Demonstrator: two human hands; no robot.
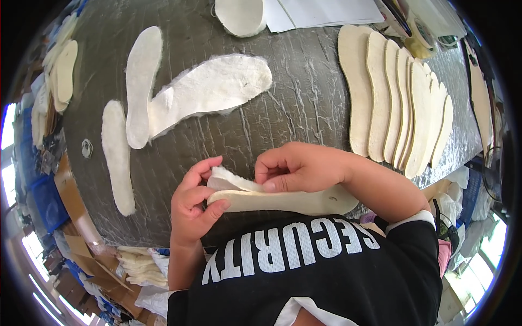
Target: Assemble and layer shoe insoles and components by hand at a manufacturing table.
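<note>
Close to my body, a cream insole lies lengthwise across both hands, with a fluffy white insole piece behind it, partly hidden. My left hand grips the cream insole's left end, thumb on its near face and some fingers behind, touching the fluffy piece. With thumb and curled fingers, my right hand pinches the fluffy piece near the middle of the pair. The cream insole's right end reaches under my right forearm and carries a small dark mark.
Fluffy white pieces and a smooth white insole lie on the dark, plastic-covered table. A fanned row of cream insoles stands at right. White paper sheets and a tape roll sit at the far side.
</note>
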